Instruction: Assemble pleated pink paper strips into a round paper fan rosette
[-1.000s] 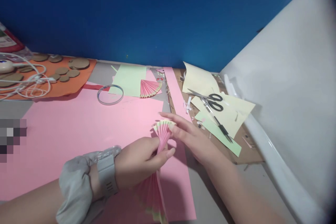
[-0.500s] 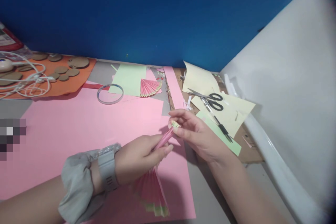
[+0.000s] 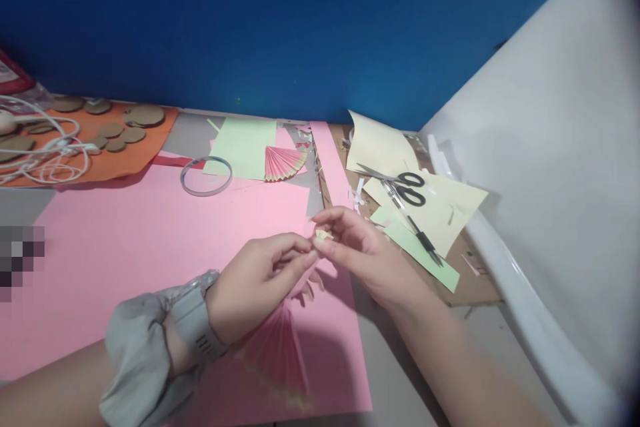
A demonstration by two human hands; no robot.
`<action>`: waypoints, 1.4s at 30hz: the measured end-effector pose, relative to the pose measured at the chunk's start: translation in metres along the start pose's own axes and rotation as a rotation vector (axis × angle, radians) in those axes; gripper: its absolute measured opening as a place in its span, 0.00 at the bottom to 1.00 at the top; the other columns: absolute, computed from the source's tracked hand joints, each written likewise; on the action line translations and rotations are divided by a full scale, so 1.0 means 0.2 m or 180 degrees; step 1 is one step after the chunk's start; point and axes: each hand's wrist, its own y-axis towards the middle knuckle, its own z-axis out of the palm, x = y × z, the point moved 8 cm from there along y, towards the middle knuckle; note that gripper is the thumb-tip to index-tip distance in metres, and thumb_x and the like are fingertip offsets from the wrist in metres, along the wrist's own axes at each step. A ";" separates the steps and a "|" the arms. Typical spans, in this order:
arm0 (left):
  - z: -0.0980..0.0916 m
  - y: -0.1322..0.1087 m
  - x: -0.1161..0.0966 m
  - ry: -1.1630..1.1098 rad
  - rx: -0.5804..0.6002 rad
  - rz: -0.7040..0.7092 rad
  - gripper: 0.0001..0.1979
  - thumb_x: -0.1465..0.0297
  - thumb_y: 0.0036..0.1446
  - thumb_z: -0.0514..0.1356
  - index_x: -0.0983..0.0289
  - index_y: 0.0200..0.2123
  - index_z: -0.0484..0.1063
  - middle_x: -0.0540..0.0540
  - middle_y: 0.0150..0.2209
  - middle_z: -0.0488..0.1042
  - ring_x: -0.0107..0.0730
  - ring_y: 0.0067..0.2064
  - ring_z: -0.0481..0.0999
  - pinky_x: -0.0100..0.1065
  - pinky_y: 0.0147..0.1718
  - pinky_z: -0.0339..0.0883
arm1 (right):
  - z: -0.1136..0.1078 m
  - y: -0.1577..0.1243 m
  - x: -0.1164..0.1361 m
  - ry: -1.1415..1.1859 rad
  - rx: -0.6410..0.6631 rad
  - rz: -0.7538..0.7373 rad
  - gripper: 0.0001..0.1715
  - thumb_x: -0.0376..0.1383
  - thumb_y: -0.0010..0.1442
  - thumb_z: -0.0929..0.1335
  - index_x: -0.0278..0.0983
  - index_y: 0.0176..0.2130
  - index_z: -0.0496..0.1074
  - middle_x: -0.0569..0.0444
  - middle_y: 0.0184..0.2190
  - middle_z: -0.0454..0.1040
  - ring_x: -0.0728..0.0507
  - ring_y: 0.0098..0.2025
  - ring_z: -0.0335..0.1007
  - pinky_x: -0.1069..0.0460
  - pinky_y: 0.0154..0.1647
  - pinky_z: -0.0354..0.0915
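A pink pleated paper fan (image 3: pixel 280 357) with a pale yellow-green edge spreads out below my left hand (image 3: pixel 263 280). My left hand is closed on the pleated paper, with thumb and fingertips pinched together. Close against it, my right hand (image 3: pixel 363 250) pinches a small pleated end (image 3: pixel 323 235) between thumb and fingers. My hands hide the paper between this end and the spread part, so I cannot tell how they join. Beyond my hands, a second pink paper fan (image 3: pixel 283 165) lies spread on the light green paper (image 3: pixel 243 143).
A large pink sheet (image 3: pixel 150 233) covers much of the table. Scissors (image 3: pixel 407 187) and a pen (image 3: pixel 415 230) rest on cream paper (image 3: pixel 463 203) at the right. A tape roll (image 3: pixel 207 192), cardboard discs (image 3: pixel 143 115) and white cables (image 3: pixel 65 147) lie toward the left. A white ledge (image 3: pixel 505 260) borders the right.
My left hand has turned and closed its fingers further around the pleated paper, hiding the folded stick seen before. The small end has shifted slightly left with my right hand.
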 end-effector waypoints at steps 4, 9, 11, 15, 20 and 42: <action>0.00 0.00 0.00 0.0162 0.0080 -0.0046 0.11 0.65 0.61 0.51 0.67 0.33 0.67 0.52 0.24 0.72 0.28 0.27 0.74 0.30 0.29 0.69 | 0.03 0.00 -0.05 0.0527 0.0578 0.0401 0.20 0.42 0.53 0.68 0.41 0.47 0.67 0.53 0.39 0.68 0.46 0.40 0.66 0.49 0.42 0.64; -0.02 0.01 0.00 0.0087 -0.0022 -0.0014 0.11 0.64 0.61 0.50 0.66 0.35 0.66 0.51 0.24 0.72 0.29 0.27 0.74 0.33 0.30 0.70 | -0.02 0.00 -0.04 0.0619 0.0450 0.0378 0.29 0.52 0.53 0.66 0.41 0.50 0.66 0.51 0.43 0.69 0.44 0.44 0.67 0.47 0.48 0.63; -0.02 0.01 0.01 0.0067 -0.0011 -0.0011 0.11 0.64 0.61 0.51 0.66 0.35 0.66 0.50 0.23 0.71 0.29 0.27 0.74 0.33 0.30 0.70 | -0.02 -0.01 -0.04 0.0113 0.0343 0.0416 0.22 0.47 0.53 0.68 0.40 0.45 0.69 0.51 0.41 0.71 0.44 0.43 0.68 0.47 0.47 0.62; -0.01 0.01 0.01 -0.0013 0.0044 -0.0041 0.11 0.64 0.60 0.51 0.65 0.34 0.66 0.48 0.21 0.67 0.30 0.28 0.74 0.33 0.30 0.70 | -0.01 -0.01 0.00 -0.0467 0.0215 0.0287 0.10 0.40 0.56 0.67 0.37 0.36 0.71 0.53 0.34 0.72 0.47 0.37 0.67 0.50 0.41 0.62; 0.01 0.01 0.01 0.0034 0.0147 -0.0071 0.13 0.61 0.61 0.50 0.65 0.33 0.66 0.49 0.22 0.69 0.28 0.27 0.73 0.32 0.29 0.69 | -0.03 0.00 -0.01 -0.0311 0.0137 0.0239 0.10 0.41 0.57 0.67 0.36 0.31 0.68 0.58 0.27 0.67 0.51 0.29 0.61 0.53 0.32 0.58; 0.02 0.02 0.09 -0.1078 0.0725 -0.0677 0.10 0.65 0.58 0.55 0.66 0.38 0.68 0.55 0.32 0.74 0.33 0.34 0.74 0.34 0.35 0.66 | -0.18 -0.01 -0.01 0.0508 -0.0560 0.0118 0.12 0.43 0.57 0.66 0.39 0.29 0.61 0.61 0.23 0.61 0.51 0.25 0.61 0.53 0.26 0.65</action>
